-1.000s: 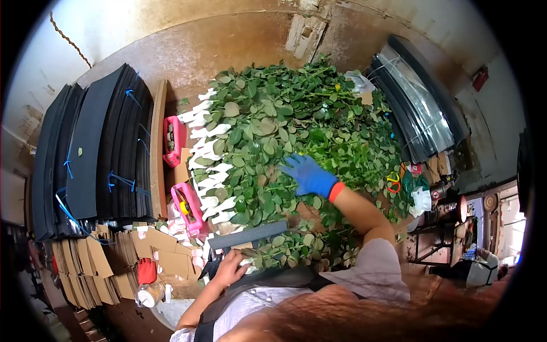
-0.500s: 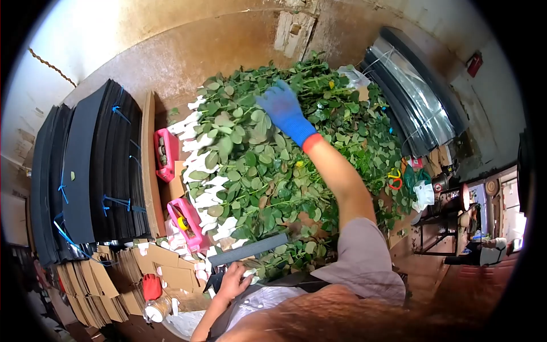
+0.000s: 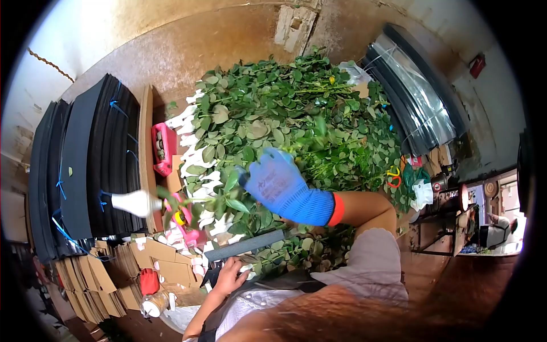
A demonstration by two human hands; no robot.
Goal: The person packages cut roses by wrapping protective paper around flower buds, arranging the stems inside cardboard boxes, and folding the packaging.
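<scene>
My right hand [image 3: 274, 178], in a blue knitted glove with an orange cuff, is closed around a leafy green stem over the middle of the pile. That stem [image 3: 213, 200] reaches left and ends in a white-wrapped head [image 3: 135, 203], blurred by motion. Under it lies a broad heap of leafy stems [image 3: 268, 108] with white-wrapped ends along its left side. My bare left hand [image 3: 231, 276] rests at the near edge beside a dark grey ribbed strip [image 3: 245, 246], fingers slightly apart; nothing shows in it.
Stacks of black sheets [image 3: 105, 159] tied with blue string stand on the left, with folded cardboard [image 3: 94, 285] below. Two pink holders [image 3: 165, 149] sit by a wooden board [image 3: 147, 165]. Orange-and-yellow scissors [image 3: 394, 178] lie at right, near rolled clear and dark sheets [image 3: 419, 94].
My right hand has moved from the far part of the heap toward me, closed on a stem that is now lifted out to the left. My left hand has barely moved.
</scene>
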